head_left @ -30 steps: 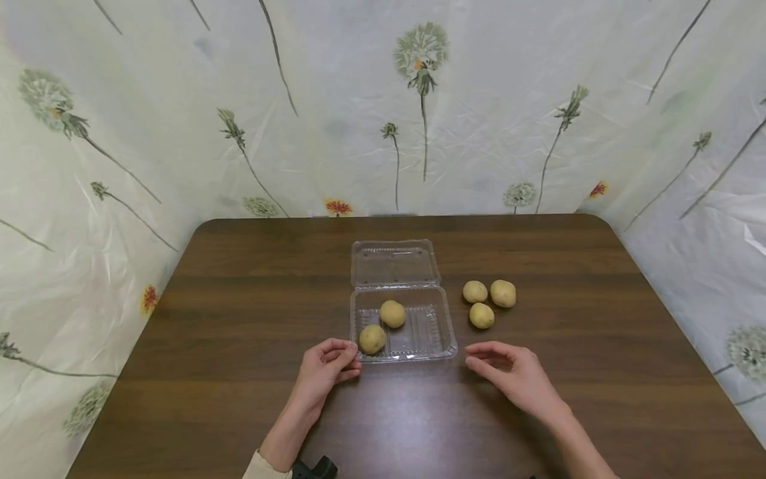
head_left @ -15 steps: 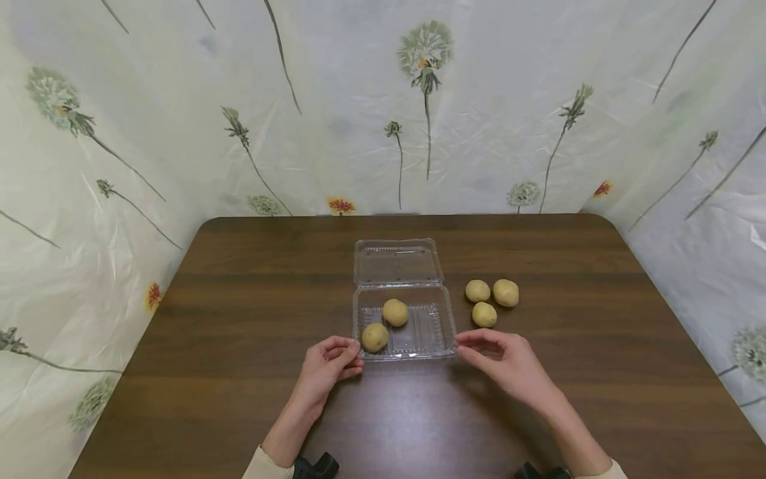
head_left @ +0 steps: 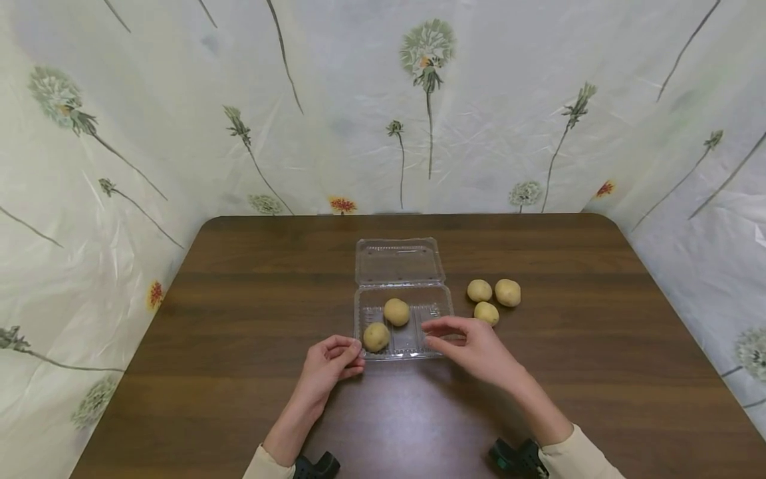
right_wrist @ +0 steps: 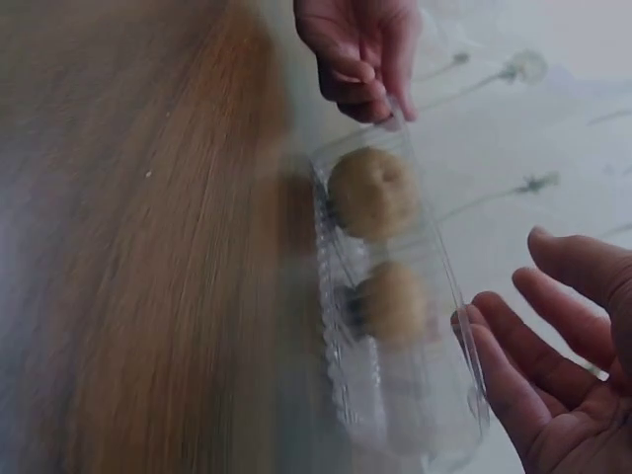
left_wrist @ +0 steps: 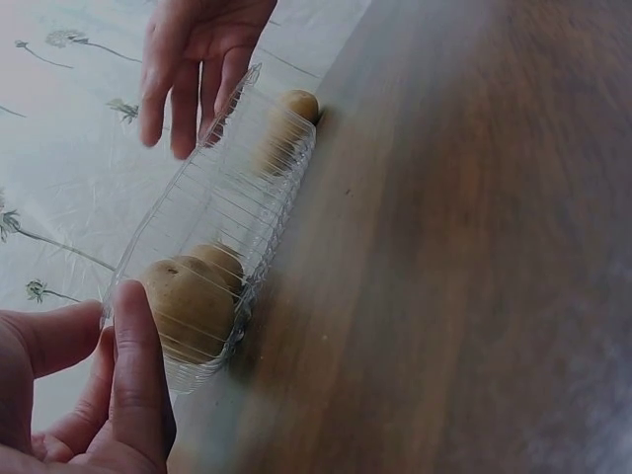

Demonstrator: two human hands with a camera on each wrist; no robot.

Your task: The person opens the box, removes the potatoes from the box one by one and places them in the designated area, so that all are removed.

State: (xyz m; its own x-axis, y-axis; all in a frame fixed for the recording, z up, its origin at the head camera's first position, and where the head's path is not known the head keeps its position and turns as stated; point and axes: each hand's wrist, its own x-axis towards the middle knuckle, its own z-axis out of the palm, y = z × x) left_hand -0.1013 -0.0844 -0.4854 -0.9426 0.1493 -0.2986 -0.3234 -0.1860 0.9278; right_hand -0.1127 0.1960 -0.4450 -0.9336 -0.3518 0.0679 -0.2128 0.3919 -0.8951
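A clear plastic clamshell container (head_left: 408,342) lies on the table with its lid (head_left: 398,263) folded back. Inside its base sit two potatoes, one at the front left (head_left: 376,337) and the other (head_left: 396,312) behind it. My left hand (head_left: 325,371) pinches the rim at the front left corner; the left wrist view shows thumb and fingers (left_wrist: 136,355) on that edge. Above the container's right side hovers my right hand (head_left: 479,351), holding nothing, its fingers (right_wrist: 504,375) spread in the right wrist view and partly hiding the container's front right corner.
To the right of the container, a loose potato (head_left: 479,291), a larger potato (head_left: 508,293) and a third potato (head_left: 487,313) lie close together on the brown wooden table (head_left: 251,313). A flower-print sheet (head_left: 335,133) hangs behind the table and along its sides.
My right hand has moved left, from beside the container to its front right corner and then over its right side. The left hand keeps its pinch; the potatoes stay put.
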